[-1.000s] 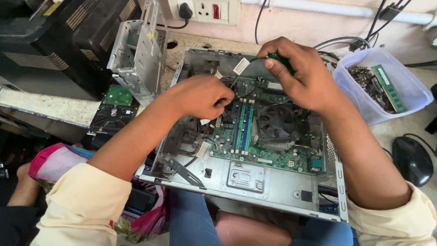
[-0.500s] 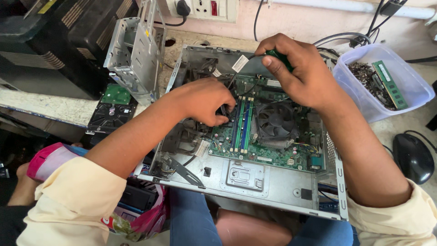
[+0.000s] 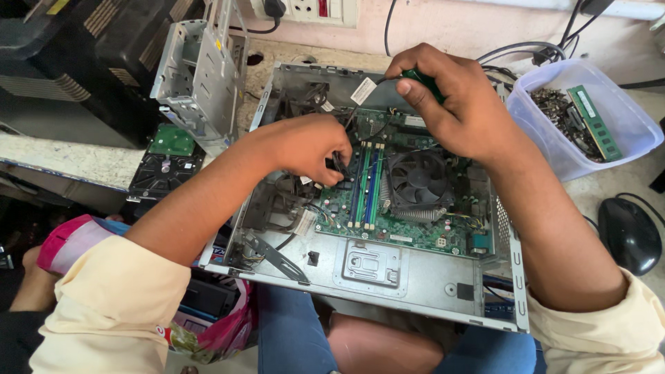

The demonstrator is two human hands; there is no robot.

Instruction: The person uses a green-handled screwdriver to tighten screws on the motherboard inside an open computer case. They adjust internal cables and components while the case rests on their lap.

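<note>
An open grey metal desktop computer case [image 3: 388,277] lies on its side across the person's lap, side panel already off, so the green motherboard [image 3: 409,215] with its black round cooling fan [image 3: 419,181] and empty blue and green memory slots [image 3: 366,187] is fully exposed. The left hand [image 3: 305,147] is curled shut, fingertips pinching a thin black cable [image 3: 338,165] just beside the memory slots; the right hand [image 3: 457,104] is closed around a green-handled screwdriver [image 3: 424,79], held over the upper edge of the board near the case wall. A grey metal drive cage [image 3: 197,76] stands outside the case at its left, and a bare hard drive with a green circuit board [image 3: 166,163] lies beside it, so the drives appear already removed. A clear plastic tub [image 3: 623,149] to the right holds a green memory stick [image 3: 594,121] and small loose parts. By my reading, stripping is well advanced, while board, fan and internal wiring remain in place
</note>
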